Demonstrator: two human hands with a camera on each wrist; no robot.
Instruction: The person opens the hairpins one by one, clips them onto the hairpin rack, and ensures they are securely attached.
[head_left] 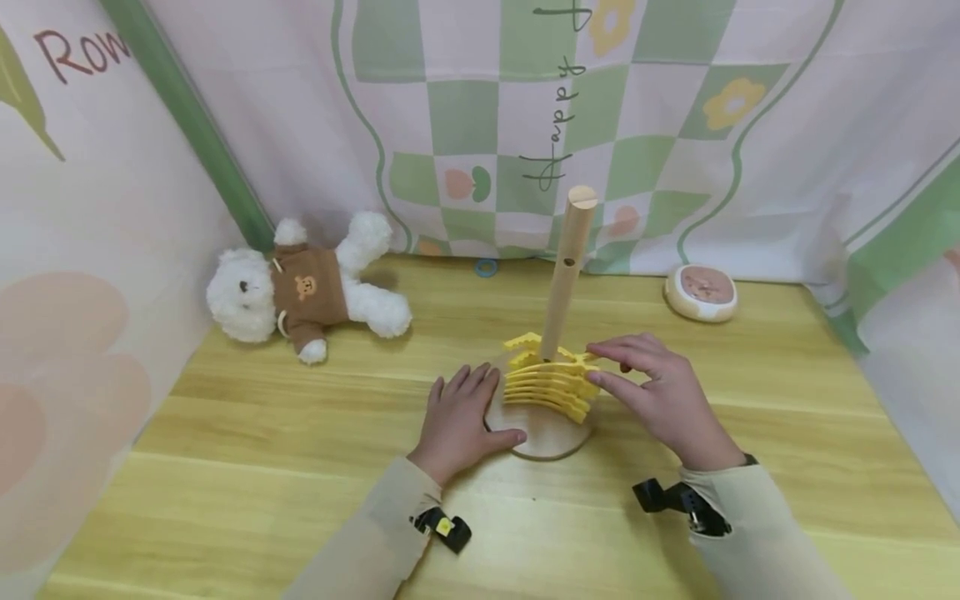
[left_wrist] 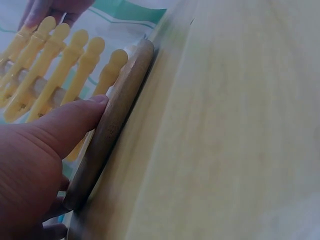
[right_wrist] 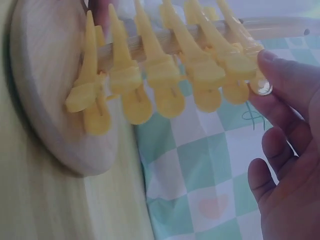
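Observation:
A wooden post [head_left: 567,283] stands upright on a round wooden base [head_left: 536,433]. Several yellow plastic hair clips [right_wrist: 162,75] are stacked along its lower part, closed across the post. My right hand [head_left: 667,392] pinches the handle end of the topmost yellow hair clip [right_wrist: 262,82] between thumb and index finger, the other fingers bent loosely. My left hand [head_left: 465,421] rests at the left of the base, fingers stretched out and spread along the rim. Its thumb [left_wrist: 80,120] presses on the top of the base close to the lowest clip.
A white plush toy [head_left: 307,287] in a brown top lies at the back left of the wooden table [head_left: 285,492]. Near the curtain [head_left: 465,108] are a small blue ring [head_left: 486,267] behind the post and a rounded white-and-pink device [head_left: 701,293] at the right.

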